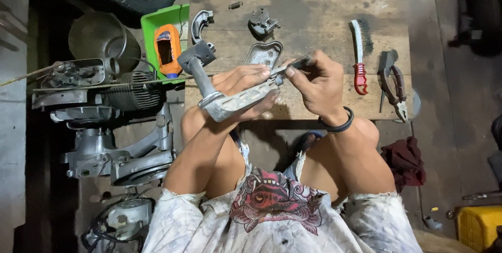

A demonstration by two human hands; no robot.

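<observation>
Left hand [241, 83]: clenched around a grey metal lever part [230, 102], holding it raised above the near edge of the tabletop [314, 23], over the person's knees.
Grey metal lever part: an L-shaped casting; its flat arm lies across the left palm, and its round shaft [195, 72] rises up-left to a dark blocky head [197, 54].
Right hand [316, 83]: fingers pinched on a thin metal tool [292, 66], whose tip touches the upper end of the lever part's flat arm; a black band [337, 124] circles the wrist.
Tabletop: a worn wooden board, lying just beyond the hands.
Wire brush [358, 54]: red handle, lies on the tabletop right of the right hand, apart from it.
Pliers [393, 83]: lie near the tabletop's right edge, just beside the brush.
Small metal cover [263, 53]: flat on the tabletop, just behind the hands.
Clamp-like metal piece [261, 23]: farther back on the tabletop.
Curved metal bracket [198, 23]: at the tabletop's left edge.
Green tray [157, 23]: left of the tabletop, holding an orange bottle [167, 49].
Engine parts [104, 122]: on the floor at the left, well apart from the hands.
Dark red rag [403, 160]: on the floor beside the right knee.
</observation>
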